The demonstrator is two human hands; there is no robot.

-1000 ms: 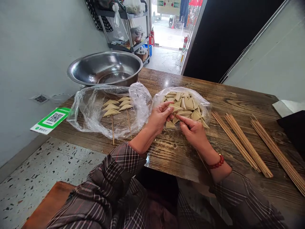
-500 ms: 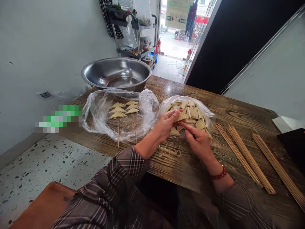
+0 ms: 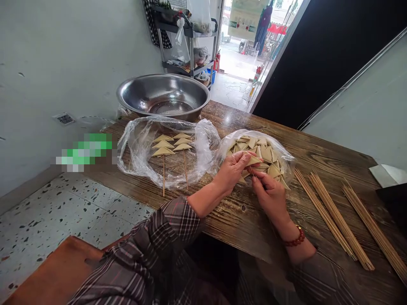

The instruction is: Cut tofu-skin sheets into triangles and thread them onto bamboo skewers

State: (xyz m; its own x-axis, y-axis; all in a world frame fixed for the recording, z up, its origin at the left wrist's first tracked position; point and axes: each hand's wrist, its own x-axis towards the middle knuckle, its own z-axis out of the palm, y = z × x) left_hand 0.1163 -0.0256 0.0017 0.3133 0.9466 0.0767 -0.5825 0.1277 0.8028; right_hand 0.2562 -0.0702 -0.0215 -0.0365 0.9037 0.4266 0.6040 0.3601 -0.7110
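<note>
Far left: wide round steel basin (image 3: 163, 95), blocking.
Left: crumpled clear plastic bag (image 3: 203, 144), rim raised.
Middle: bulging translucent plastic bag (image 3: 288, 161), obstructing.
Far right: bare brown wooden tabletop (image 3: 305, 148), passable.
Right: low tan wooden skewer bundles (image 3: 343, 224), passable above.

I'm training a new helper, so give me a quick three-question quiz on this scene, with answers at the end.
1. What do the left hand and the right hand hold?
2. True or false: the red beaded bracelet is on the right wrist.
3. Relative to the clear, crumpled plastic bag, the round silver metal basin stands: (a) on its far side; (b) on its near side.

Key:
1. Left: a flat tan triangular piece; right: a thin brown stick.
2. True.
3. a.
</note>
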